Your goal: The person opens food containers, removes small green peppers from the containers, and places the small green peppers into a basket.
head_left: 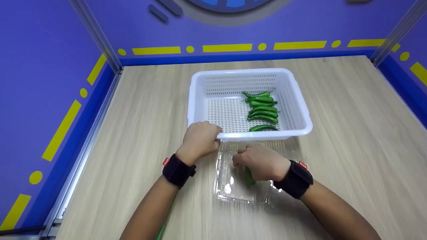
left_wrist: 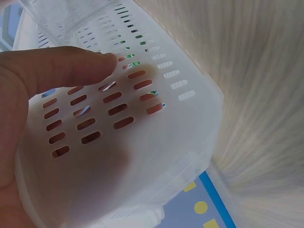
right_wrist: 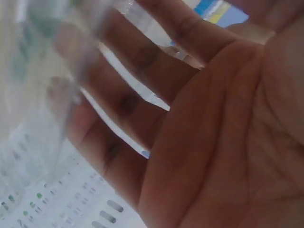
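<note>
My left hand (head_left: 201, 138) grips the near rim of a white perforated basket (head_left: 263, 135) at its left corner. In the left wrist view the thumb lies along the slotted outer wall (left_wrist: 156, 137). Several green chili peppers (head_left: 263, 109) lie in a row on the basket's right side. In front of the basket is a clear plastic container (head_left: 233, 193). My right hand (head_left: 262, 162) is over this container, its fingers spread and loosely bent in the right wrist view, with clear plastic overlapping the fingertips. A green chili pepper (head_left: 249, 176) shows partly beneath that hand.
The wooden table (head_left: 143, 110) is bordered by blue-purple walls (head_left: 227, 36) with yellow markings at the back and sides. A thin green thing (head_left: 161, 231) shows beside the left forearm at the bottom edge.
</note>
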{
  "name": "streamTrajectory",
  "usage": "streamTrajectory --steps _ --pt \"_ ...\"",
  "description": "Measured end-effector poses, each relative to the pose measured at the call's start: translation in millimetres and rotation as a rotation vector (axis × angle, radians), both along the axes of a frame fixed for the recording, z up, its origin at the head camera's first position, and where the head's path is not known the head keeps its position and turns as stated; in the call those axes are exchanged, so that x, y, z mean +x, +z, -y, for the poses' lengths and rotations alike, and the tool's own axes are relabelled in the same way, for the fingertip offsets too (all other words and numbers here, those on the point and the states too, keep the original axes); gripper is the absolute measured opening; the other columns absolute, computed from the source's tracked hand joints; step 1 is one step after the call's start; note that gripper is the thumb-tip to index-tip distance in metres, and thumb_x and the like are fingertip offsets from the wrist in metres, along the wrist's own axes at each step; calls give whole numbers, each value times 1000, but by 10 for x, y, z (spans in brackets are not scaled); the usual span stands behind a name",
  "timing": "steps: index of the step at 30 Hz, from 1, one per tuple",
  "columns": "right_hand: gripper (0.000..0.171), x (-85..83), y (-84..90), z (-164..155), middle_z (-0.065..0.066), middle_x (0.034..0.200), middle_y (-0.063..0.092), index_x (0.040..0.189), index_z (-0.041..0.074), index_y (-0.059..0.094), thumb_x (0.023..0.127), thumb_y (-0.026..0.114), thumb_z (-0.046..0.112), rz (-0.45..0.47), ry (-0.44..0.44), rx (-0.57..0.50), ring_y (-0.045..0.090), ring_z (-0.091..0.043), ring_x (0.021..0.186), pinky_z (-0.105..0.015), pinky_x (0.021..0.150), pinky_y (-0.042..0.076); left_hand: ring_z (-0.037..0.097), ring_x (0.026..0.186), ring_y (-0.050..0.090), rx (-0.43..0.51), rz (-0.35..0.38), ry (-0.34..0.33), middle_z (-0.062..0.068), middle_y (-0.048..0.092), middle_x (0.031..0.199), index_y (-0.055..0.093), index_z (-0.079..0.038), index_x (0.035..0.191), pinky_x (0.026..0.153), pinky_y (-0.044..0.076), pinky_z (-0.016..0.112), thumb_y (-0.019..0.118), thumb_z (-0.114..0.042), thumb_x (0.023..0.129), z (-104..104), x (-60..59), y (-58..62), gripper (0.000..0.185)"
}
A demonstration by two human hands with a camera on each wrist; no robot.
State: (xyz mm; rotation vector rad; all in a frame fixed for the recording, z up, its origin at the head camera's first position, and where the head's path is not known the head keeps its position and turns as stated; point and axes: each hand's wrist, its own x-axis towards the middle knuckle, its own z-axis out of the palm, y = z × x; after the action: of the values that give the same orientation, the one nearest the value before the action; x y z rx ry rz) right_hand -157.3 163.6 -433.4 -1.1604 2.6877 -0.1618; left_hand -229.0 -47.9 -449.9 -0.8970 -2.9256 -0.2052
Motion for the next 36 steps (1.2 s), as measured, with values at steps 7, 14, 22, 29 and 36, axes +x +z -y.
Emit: streamTrajectory --steps 7,14,22,29,36 --pt "41 -12 -67 13 2 90 68 96 19 72 60 90 9 -40 4 14 64 -23 89 -40 81 53 18 56 50 6 18 -3 -6 44 59 45 -20 63 51 45 38 67 -15 79 -4 6 5 28" --pt "25 -19 -109 32 5 85 65 82 22 74 64 91 16 -32 -1 22 61 -20 85 -39 79 52 17 56 49 1 13 -7 -6 42 58 42 -21 62 51 44 37 68 -17 79 -5 1 8 31" --pt "24 -25 -63 17 7 83 65 79 21 70 71 83 3 22 18 -23 62 -16 82 -39 81 54 19 56 51 6 3 -8 -5 44 58 43 -20 62 52 48 41 67 -16 78 0 4 10 29" --pt "28 -31 24 -26 5 81 65 82 19 67 69 69 -6 4 33 -50 63 -18 78 -37 74 53 22 58 57 12 -6 -1 -3 53 61 53 -18 65 54 51 44 68 -15 79 -7 9 19 20" --pt "23 -33 79 -65 4 81 66 83 18 66 72 72 -2 11 68 -116 63 -15 76 -35 69 53 24 60 59 1 8 -5 0 60 64 62 -16 71 55 51 44 69 -15 80 -7 7 19 11"
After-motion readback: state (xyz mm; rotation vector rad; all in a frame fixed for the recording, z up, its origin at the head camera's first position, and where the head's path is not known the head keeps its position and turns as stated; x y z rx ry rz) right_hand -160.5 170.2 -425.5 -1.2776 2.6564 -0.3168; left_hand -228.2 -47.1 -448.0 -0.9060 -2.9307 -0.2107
